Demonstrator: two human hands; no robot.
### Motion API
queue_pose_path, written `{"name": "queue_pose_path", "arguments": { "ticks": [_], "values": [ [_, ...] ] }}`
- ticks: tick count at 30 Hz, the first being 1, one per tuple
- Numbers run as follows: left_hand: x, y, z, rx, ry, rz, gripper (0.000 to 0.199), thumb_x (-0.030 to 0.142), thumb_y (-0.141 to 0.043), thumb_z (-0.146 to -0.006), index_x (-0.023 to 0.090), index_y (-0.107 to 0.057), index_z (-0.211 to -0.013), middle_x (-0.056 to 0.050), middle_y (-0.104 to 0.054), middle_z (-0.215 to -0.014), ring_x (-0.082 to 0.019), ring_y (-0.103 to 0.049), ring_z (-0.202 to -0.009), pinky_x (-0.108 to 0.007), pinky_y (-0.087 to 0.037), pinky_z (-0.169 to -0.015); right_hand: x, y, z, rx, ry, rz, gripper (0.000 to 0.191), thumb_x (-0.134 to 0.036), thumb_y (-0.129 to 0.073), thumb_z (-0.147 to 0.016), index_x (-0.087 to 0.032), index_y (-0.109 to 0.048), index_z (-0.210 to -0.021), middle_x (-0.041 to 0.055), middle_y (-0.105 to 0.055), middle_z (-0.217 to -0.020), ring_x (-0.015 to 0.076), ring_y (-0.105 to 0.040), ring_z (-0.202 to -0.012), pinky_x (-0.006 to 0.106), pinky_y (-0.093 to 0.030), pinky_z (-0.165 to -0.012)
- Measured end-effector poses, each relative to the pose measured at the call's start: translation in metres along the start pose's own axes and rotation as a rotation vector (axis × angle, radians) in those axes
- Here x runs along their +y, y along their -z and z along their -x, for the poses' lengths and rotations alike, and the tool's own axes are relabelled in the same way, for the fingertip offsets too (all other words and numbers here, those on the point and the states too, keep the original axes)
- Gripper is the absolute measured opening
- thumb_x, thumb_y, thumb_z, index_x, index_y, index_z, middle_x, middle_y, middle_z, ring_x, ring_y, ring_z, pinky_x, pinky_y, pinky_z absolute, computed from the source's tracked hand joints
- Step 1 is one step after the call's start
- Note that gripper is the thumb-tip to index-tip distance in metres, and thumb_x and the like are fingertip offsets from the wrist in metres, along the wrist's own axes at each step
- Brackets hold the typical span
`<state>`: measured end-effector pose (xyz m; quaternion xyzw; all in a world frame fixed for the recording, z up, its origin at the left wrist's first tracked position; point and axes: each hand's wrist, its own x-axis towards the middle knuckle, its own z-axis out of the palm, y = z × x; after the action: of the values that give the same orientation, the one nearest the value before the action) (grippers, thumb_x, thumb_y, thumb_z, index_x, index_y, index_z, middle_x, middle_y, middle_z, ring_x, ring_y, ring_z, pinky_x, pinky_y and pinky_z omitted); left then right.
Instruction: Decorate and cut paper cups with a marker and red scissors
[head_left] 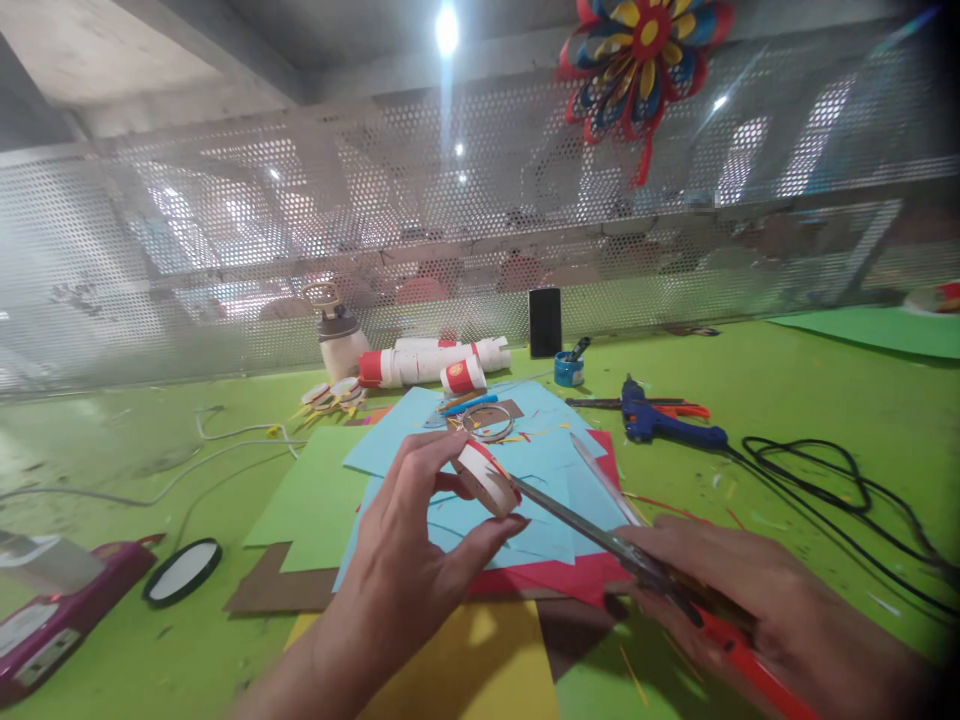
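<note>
Between the thumb and fingers of my left hand (420, 540) is a short white ring with a red and yellow edge (489, 480), tilted above the light blue sheets (540, 530). My right hand (735, 590) is wrapped round red-handled scissors (637, 560). Their blades are spread apart, and one blade tip meets or overlaps the ring's right edge. Just beyond the ring, a round metal hoop (489, 422) and blue and orange pens (469, 403) lie on the sheets among thin paper scraps.
On the green table (247, 450) stand white and red cups (435, 362), a spray bottle (341, 340), a phone (545, 323) and a blue jar (569, 369). A glue gun (667, 422) with black cable lies right; a power strip (67, 620) and round mirror (182, 572) lie left.
</note>
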<state>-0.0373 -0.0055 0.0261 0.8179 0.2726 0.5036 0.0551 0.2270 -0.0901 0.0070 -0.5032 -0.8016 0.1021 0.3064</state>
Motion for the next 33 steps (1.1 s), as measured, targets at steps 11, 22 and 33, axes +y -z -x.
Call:
{"name": "queue_pose_path", "arguments": {
  "ticks": [11, 22, 33],
  "values": [
    [-0.001, -0.002, 0.002, -0.001, 0.040, 0.023, 0.048, 0.027, -0.073, -0.082, 0.019, -0.048, -0.123, -0.009, -0.060, -0.113, -0.017, -0.068, -0.093, -0.032, -0.062, -0.082, -0.001, -0.001, 0.001, 0.037, 0.067, 0.025, 0.036, -0.032, -0.062, -0.086, -0.031, -0.064, -0.122, 0.0066, -0.075, -0.109, 0.0269, -0.073, -0.092, 0.031, -0.060, -0.074],
    [0.000, -0.001, 0.002, 0.011, 0.006, -0.002, 0.048, 0.024, -0.072, -0.082, 0.019, -0.048, -0.123, -0.006, -0.060, -0.110, -0.014, -0.068, -0.086, -0.027, -0.063, -0.080, 0.001, -0.005, 0.007, 0.035, 0.030, -0.005, 0.043, -0.033, -0.066, -0.086, -0.035, -0.061, -0.129, 0.0040, -0.074, -0.115, 0.0267, -0.071, -0.098, 0.034, -0.059, -0.080],
    [0.001, -0.002, 0.002, 0.014, -0.005, -0.007, 0.048, 0.024, -0.073, -0.082, 0.019, -0.048, -0.123, -0.006, -0.061, -0.111, -0.013, -0.067, -0.090, -0.025, -0.062, -0.082, 0.012, -0.007, 0.010, 0.071, 0.138, 0.111, 0.049, -0.028, -0.067, -0.084, -0.035, -0.057, -0.132, 0.0020, -0.075, -0.111, 0.0238, -0.073, -0.091, 0.031, -0.060, -0.077]
  ]
}}
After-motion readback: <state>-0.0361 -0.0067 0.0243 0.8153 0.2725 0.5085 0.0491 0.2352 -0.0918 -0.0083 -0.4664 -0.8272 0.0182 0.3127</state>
